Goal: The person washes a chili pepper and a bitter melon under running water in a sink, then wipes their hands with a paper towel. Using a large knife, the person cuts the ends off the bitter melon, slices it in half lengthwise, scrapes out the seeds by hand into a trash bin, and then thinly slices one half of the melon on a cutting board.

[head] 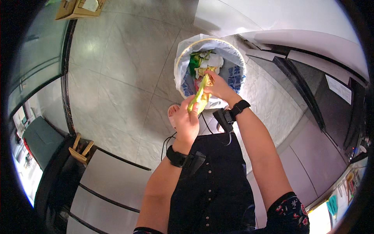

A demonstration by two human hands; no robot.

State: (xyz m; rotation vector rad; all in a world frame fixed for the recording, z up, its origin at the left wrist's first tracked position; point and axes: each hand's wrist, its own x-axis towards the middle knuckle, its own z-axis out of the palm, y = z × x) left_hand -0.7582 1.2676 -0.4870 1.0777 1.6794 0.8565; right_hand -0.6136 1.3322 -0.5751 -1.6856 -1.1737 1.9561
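A halved yellow-green gourd point(200, 98), bumpy like a bitter melon, is held over the near part of a lined trash bin point(178, 60). My left hand point(187, 121) grips its near end, thumb on top. The fingers of my right hand point(221, 87) are around the far end, against the tan pith of its hollow; they partly hide it. Inside the bin, green and yellowish vegetable scraps point(201, 58) lie with crumpled white paper point(215, 60). The white bag lining bears blue writing and folds over the rim.
Grey floor tiles point(125, 58) surround the bin. White cabinets point(309, 158) and a dark-fronted appliance point(330, 99) flank the right. Drawers point(111, 178) and a small wooden stand point(81, 150) are at lower left, a cardboard box point(81, 8) at upper left. Cables point(167, 143) hang near my legs.
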